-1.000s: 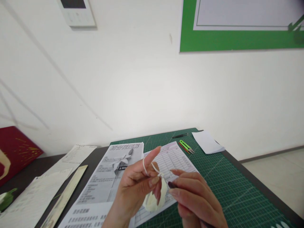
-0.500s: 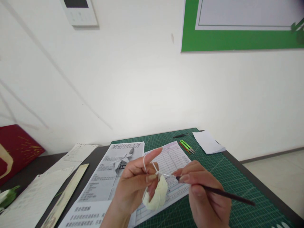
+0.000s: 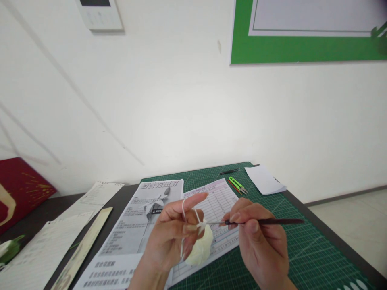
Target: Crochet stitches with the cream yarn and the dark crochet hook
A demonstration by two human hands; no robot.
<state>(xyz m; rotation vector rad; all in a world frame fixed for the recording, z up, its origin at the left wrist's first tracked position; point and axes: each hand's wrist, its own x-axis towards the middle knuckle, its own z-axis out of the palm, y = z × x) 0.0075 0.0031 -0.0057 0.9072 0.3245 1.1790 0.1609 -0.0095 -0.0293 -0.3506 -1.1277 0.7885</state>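
Piece: small pale-yellow crochet piece [image 3: 201,249], held up off the surface, in front of the near edge of a lined form [image 3: 217,201].
Yarn: white yarn [image 3: 183,206] loops round the raised left forefinger and runs down to the top of the piece.
Left hand: left hand [image 3: 171,237], grip closed on the crochet piece, thumb and curled fingers pinching its top.
Hook: thin dark hook [image 3: 272,221], lying level, tip pointing left and meeting the top of the piece.
Right hand: right hand [image 3: 263,245], grip clamped on the hook near its tip end, between thumb and forefinger.
Underneath: green cutting mat [image 3: 302,249] on a dark surface [image 3: 57,207]; printed instruction sheet [image 3: 142,225] just left of the form.
Far end of mat: green snips [image 3: 237,184], black pen [image 3: 229,172], white paper [image 3: 264,180].
Left side: ruler [image 3: 84,245] among loose sheets; red box [image 3: 18,189] at the wall.
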